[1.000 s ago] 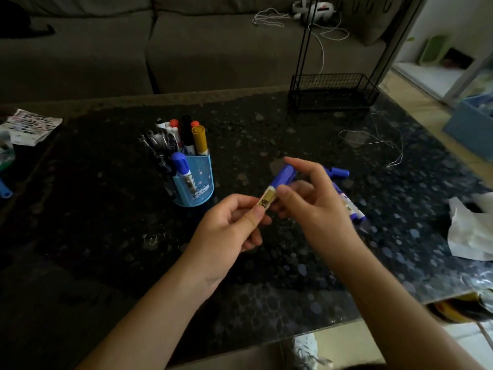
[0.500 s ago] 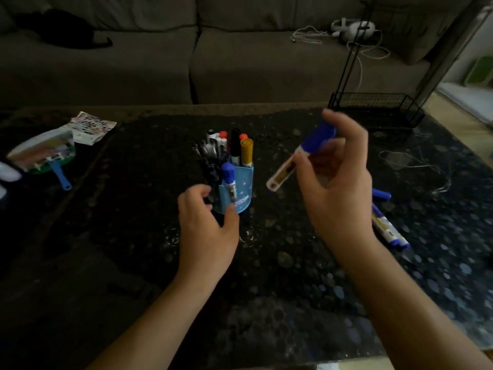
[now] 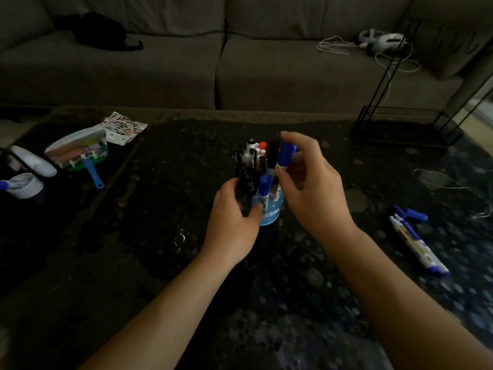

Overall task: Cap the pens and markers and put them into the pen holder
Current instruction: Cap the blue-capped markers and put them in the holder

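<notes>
A light blue pen holder (image 3: 272, 216) stands mid-table, filled with several capped pens and markers. My left hand (image 3: 233, 217) grips the holder's left side, thumb against its front. My right hand (image 3: 312, 190) pinches a capped blue marker (image 3: 285, 156) near its top, holding it upright with its lower end inside the holder. Another blue-and-white marker (image 3: 416, 244) lies on the table at the right, uncapped as far as I can tell. A loose blue cap (image 3: 412, 213) sits beside its far end.
A black wire rack (image 3: 405, 124) stands at the table's back right. At the left lie a hand fan (image 3: 80, 153), a printed leaflet (image 3: 124, 128) and a white cup (image 3: 24, 185). A thin cord (image 3: 442, 180) trails at the right. A grey sofa (image 3: 213, 62) runs behind.
My right hand carried the capped blue marker left from mid-air and lowered it upright into the holder. My left hand let go of the marker and took hold of the holder's side.
</notes>
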